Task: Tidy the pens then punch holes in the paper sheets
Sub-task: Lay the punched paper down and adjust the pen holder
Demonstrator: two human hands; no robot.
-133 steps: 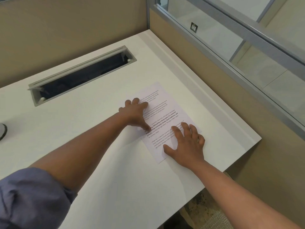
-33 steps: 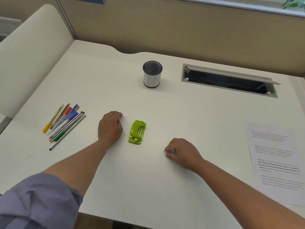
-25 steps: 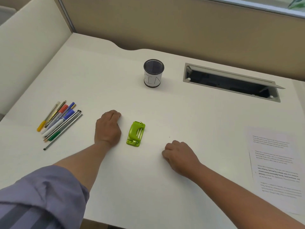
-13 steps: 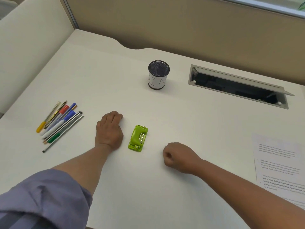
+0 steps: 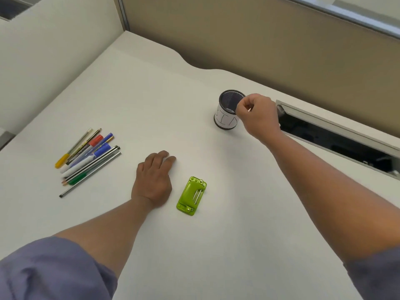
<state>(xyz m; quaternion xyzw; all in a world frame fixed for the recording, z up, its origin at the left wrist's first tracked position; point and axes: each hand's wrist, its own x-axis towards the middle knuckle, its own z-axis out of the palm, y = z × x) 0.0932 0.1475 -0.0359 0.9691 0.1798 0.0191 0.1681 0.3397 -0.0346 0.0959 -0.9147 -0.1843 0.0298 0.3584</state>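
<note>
Several pens and pencils lie side by side at the left of the white desk. A black mesh pen cup with a white paper label stands upright at the back middle. My right hand is at the cup's right side, thumb and forefinger pinched on its rim. My left hand rests palm down on the desk, holding nothing, between the pens and a small green hole punch. The paper sheets are out of view.
An open cable slot with a grey lid is sunk into the desk right of the cup. A tan partition wall runs along the back, and a white panel closes the left side.
My right hand has left the desk near the hole punch and reached back to the pen cup's rim. The left hand stays beside the hole punch. The camera has tilted left, dropping the paper from view.
</note>
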